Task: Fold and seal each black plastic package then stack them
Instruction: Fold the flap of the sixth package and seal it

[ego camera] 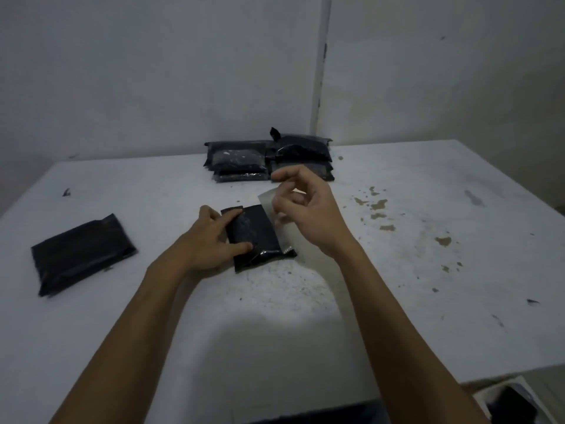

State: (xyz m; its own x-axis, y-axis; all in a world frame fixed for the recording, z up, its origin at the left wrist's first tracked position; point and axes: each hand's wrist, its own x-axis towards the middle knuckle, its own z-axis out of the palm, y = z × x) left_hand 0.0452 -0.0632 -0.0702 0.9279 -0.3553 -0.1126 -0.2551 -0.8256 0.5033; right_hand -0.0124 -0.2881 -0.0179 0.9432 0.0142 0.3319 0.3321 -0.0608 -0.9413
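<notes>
nearest you, your two forearms reach in over the pale, scuffed surface (397, 209) toward the folded black package (255, 234), which lies flat at the middle with its long axis running away from you and leaning a little left at the far end. your left hand (214, 237) sits on the package's left side, its fingers (237, 216) laid fairly straight across the glossy film to pin the fold down, not curled round it. just right of the package your right hand (305, 209) is raised above the surface, its fingers pinched on a pale, thin release strip (266, 201) that stands up from the package's right edge. so the flap to be sealed lies directly beneath and left of your right hand, and that hand is the nearer one for pressing it shut along the long axis. the film looks slick and crinkly, the packet soft and pillow-shaped. well left of the package, a larger unfolded black bag (82, 252) lies flat and slack. beyond the package, by the wall, finished packets (269, 159) sit stacked in two neighbouring piles, shiny and rectangular.
</notes>
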